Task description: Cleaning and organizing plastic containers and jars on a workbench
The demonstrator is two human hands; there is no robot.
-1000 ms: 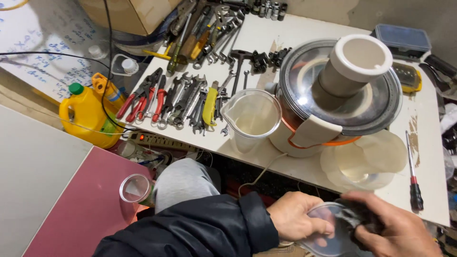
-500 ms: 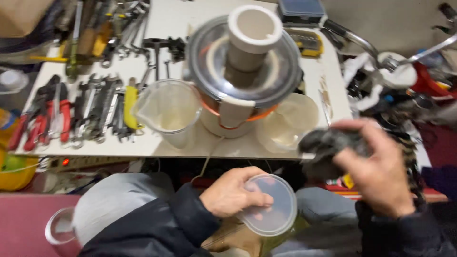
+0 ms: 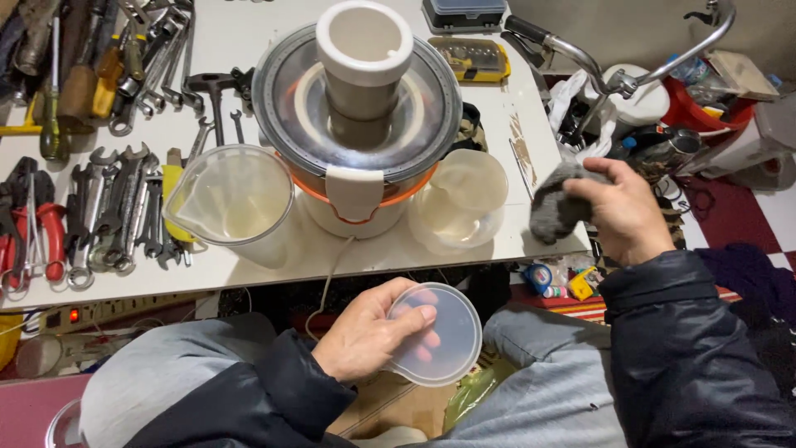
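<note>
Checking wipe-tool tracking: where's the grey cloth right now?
In the head view the grey cloth is bunched in the right hand, at the table's right edge, just right of the clear round container beside the juicer.

A juicer (image 3: 356, 124) stands at the middle of the table (image 3: 531, 108), near its front edge. A jug (image 3: 232, 199) stands just left of the juicer; two cups (image 3: 460, 203) stand just right of it. Wrenches (image 3: 116, 207) and pliers (image 3: 33, 224) lie in rows left of the jug. Behind the juicer, to the right, lie two cases (image 3: 468, 37). Before the table edge, above the lap, the left hand (image 3: 369, 336) holds a lid (image 3: 444, 332). The right hand (image 3: 622, 207) holds a cloth (image 3: 555, 207) at the table's right front corner.
</note>
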